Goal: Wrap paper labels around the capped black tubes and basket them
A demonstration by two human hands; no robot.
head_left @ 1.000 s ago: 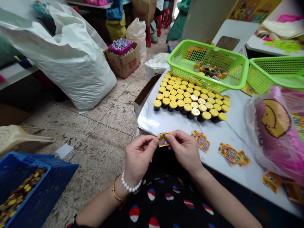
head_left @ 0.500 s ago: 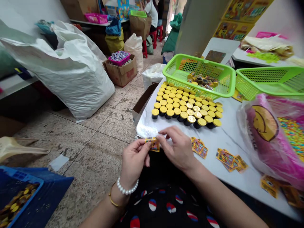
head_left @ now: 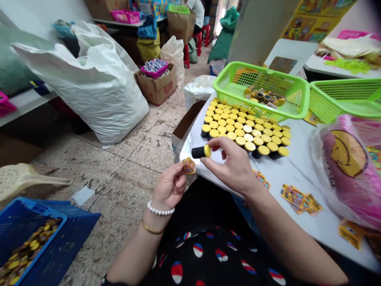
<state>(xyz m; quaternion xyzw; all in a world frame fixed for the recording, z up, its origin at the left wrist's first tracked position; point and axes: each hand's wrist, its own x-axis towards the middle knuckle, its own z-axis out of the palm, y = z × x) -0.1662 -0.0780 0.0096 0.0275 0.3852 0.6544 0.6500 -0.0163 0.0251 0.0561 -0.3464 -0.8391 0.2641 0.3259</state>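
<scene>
My left hand (head_left: 170, 185) pinches a small yellow printed sticker (head_left: 189, 165) between thumb and fingertips, just off the table's near left corner. My right hand (head_left: 235, 166) grips a small black bottle with a yellow cap (head_left: 201, 151), held sideways with the cap toward my palm, right above the sticker. Behind it, several rows of the same yellow-capped bottles (head_left: 247, 130) stand upright on the white table (head_left: 300, 169). Loose stickers (head_left: 300, 197) lie on the table to the right of my right wrist.
Two green mesh baskets (head_left: 228, 77) (head_left: 342, 99) stand at the table's far side, the left one holding bottles. A pink bag with a smiley face (head_left: 347, 167) lies at the right. On the floor: a blue crate (head_left: 44, 238), a white sack (head_left: 89, 85), a cardboard box (head_left: 156, 85).
My right hand let go of the sticker, reached to the bottle rows and now holds one bottle sideways. My left hand keeps the sticker alone.
</scene>
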